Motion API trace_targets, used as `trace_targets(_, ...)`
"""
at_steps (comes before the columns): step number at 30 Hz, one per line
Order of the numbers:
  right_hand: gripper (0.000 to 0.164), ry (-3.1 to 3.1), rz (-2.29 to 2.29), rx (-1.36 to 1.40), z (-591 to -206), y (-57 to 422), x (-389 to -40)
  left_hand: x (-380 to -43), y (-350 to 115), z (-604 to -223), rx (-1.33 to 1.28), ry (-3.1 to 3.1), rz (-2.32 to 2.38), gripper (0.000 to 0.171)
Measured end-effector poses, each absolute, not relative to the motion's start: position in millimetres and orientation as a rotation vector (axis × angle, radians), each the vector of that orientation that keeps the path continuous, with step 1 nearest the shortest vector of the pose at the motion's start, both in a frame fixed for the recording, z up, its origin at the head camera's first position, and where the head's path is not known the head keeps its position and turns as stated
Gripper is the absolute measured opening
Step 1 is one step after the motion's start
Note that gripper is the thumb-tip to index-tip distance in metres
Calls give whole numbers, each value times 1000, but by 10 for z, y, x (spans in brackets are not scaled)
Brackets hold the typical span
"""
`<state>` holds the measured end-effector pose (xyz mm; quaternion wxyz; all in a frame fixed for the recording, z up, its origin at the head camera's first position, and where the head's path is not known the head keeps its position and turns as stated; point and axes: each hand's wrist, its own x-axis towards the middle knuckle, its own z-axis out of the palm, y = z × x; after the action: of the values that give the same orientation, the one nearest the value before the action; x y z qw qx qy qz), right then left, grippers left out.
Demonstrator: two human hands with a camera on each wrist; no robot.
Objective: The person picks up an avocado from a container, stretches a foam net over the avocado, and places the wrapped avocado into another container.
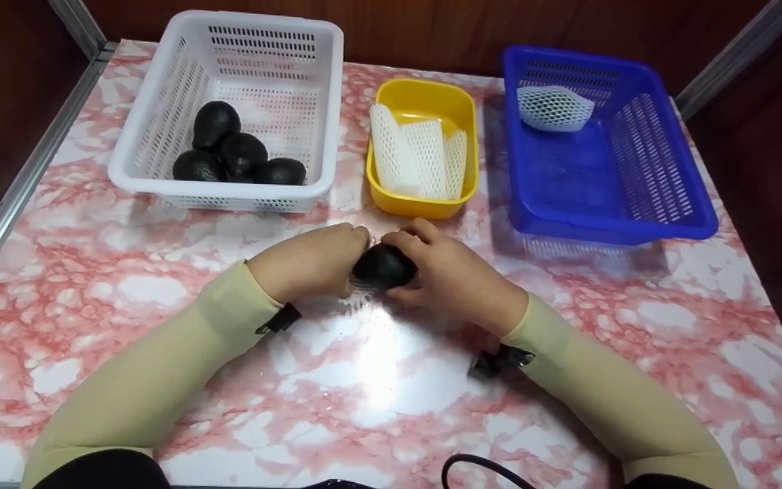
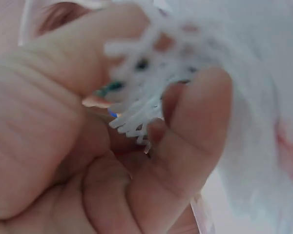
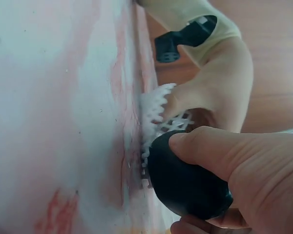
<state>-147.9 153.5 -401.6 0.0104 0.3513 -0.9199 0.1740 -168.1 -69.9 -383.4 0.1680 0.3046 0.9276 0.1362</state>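
Between the two hands, close over the table, is a dark avocado (image 1: 383,265). My right hand (image 1: 455,275) grips it, thumb on one side and fingers on the other, as the right wrist view shows with the avocado (image 3: 185,180) in its grasp. My left hand (image 1: 316,261) pinches a white foam net sleeve (image 2: 141,92), its fingers curled in at the mesh edge. In the right wrist view the sleeve (image 3: 154,109) stands with its mouth right at the avocado's end. The head view mostly hides the sleeve behind the left hand.
A white basket (image 1: 123,166) with several avocados (image 1: 216,125) stands at the back left. Behind the hands, a yellow bin (image 1: 425,208) holds white net sleeves (image 1: 425,146). The blue basket (image 1: 561,183) at right contains a net-wrapped item (image 1: 554,109). A black cable (image 1: 482,462) lies at the front.
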Motion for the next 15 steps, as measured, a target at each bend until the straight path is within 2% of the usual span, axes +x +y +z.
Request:
trace_targets(6, 67, -2891, 549, 1069, -3994, 1555, -1468, -1639, -687, -3637, 906, 2633, 483, 43)
trace_targets(8, 68, -2909, 553, 1056, -3986, 1552, -1463, -1625, -703, -3575, 927, 2611, 546, 53)
trace_targets(13, 69, -2960, 570, 1031, -3976, 1544, -1458, -1638, -850, -3525, 940, 2639, 400, 102)
trace_targets(15, 69, -2970, 562, 1028, -3979, 1548, -1460, -1656, -874, -3593, 964, 2641, 262, 108)
